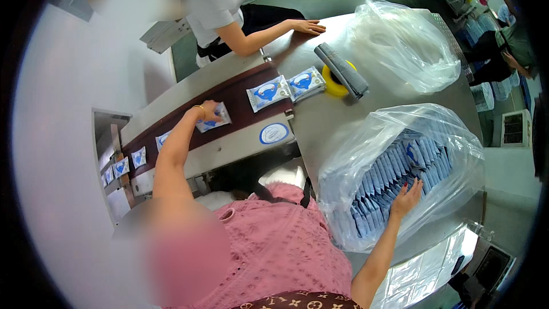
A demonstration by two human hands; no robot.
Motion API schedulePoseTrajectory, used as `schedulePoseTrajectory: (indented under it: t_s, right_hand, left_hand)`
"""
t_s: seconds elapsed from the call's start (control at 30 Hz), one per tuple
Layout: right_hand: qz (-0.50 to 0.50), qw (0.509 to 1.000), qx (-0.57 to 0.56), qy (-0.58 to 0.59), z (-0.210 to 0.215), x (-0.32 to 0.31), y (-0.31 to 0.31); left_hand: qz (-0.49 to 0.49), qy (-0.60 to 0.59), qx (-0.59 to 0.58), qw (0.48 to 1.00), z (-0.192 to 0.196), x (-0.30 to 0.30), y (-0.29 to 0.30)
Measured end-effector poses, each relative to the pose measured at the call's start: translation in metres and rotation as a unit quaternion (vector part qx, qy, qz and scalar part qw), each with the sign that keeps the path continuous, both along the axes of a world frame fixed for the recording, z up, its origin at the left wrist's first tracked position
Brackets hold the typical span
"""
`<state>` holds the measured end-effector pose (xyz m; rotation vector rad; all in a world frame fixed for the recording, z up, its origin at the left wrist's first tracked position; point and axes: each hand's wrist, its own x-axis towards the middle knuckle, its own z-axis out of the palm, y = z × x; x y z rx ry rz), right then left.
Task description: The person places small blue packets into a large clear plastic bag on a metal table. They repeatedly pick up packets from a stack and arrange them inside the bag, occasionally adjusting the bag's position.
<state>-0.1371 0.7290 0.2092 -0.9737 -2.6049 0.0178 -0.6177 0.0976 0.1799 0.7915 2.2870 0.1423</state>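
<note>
My left hand (210,111) reaches over the brown conveyor belt (237,90), its fingers closed on a small flat white-and-blue packet (222,119). Farther along the belt lies another packet (267,92), and one more packet (307,83) rests at the belt's end on the metal table. Several packets come along the belt from the left. My right hand (407,195) is at the open mouth of a clear plastic bag (463,143). Its fingers are apart and loosely bent beside the tight rows of packets (380,174) standing inside; I see nothing held in it.
A grey roll (341,70) lies across a yellow tape roll (335,82) on the metal table (311,126). Beyond them sits a heap of clear plastic bags (403,43). Across the belt, a co-worker rests one hand (309,27) on the table. Another person stands at far right.
</note>
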Motion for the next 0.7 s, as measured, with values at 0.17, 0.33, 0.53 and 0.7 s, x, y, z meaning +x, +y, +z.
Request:
schedulePoseTrajectory:
  t_s: [0.17,0.33,0.53,0.7]
  right_hand:
    - [0.008,1.0,0.001,0.007,0.003,-0.002,-0.002]
    - [0.005,1.0,-0.008,0.009,0.005,-0.004,-0.004]
    - [0.003,1.0,-0.009,0.012,0.007,-0.004,-0.007]
    - [-0.003,0.999,-0.024,0.023,0.009,-0.007,-0.009]
  left_hand:
    - [0.048,-0.075,0.257,0.962,0.039,-0.021,0.145]
    - [-0.051,0.09,0.06,0.993,0.016,-0.07,0.265]
    - [0.055,-0.164,-0.012,0.985,-0.032,-0.099,0.324]
    - [0.076,-0.186,0.008,0.98,-0.036,-0.059,0.352]
